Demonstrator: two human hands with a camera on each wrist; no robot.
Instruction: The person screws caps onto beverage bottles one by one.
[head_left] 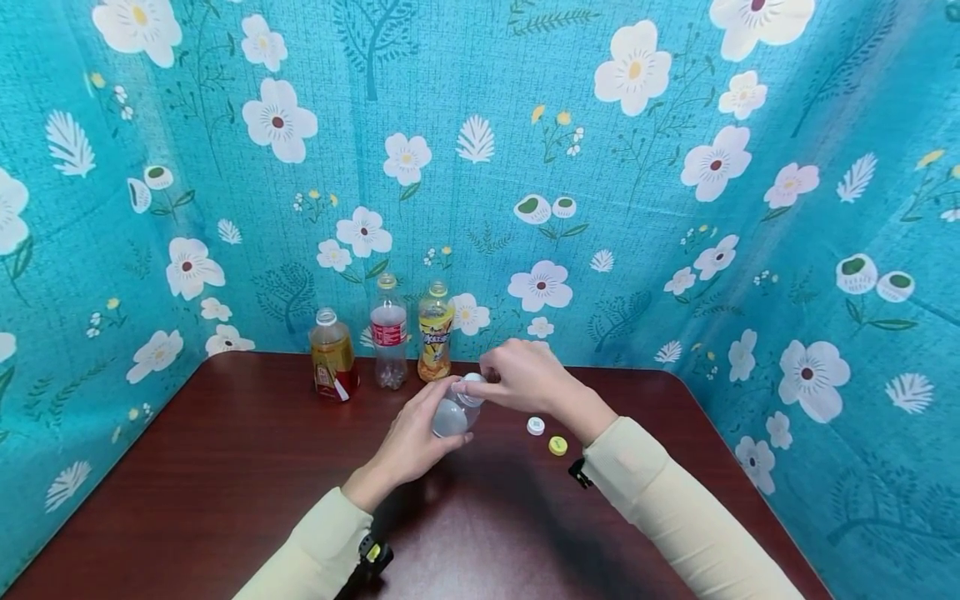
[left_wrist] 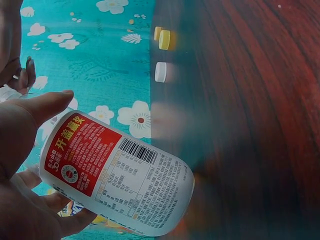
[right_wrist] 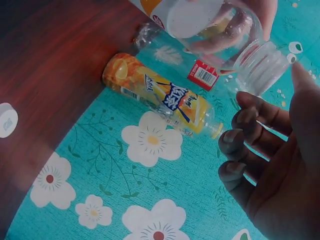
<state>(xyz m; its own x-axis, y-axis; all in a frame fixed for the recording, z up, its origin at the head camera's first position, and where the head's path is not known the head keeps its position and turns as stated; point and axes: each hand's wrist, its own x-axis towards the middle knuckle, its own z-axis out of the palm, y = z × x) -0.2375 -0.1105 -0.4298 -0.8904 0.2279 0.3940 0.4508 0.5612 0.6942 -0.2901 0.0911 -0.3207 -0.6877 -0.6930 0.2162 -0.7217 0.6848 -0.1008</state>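
Note:
My left hand (head_left: 412, 437) grips a clear plastic bottle (head_left: 452, 417), tilted above the table. Its white label (left_wrist: 140, 185) with a red panel and barcode faces the left wrist view. At the top of the bottle, my right hand (head_left: 528, 379) has its thumb and index finger around the white ridged cap (right_wrist: 265, 67). The other fingers (right_wrist: 232, 172) of that hand are curled beside it. How firmly the fingertips press on the cap is hard to see.
Along the back stand a brown-and-red labelled bottle (head_left: 333, 358), a red-labelled clear bottle (head_left: 390, 333) and a yellow-labelled bottle (head_left: 436, 333), all uncapped. A white cap (head_left: 535, 426) and a yellow cap (head_left: 557, 446) lie on the table (head_left: 247, 475). Floral cloth (head_left: 450, 167) hangs behind.

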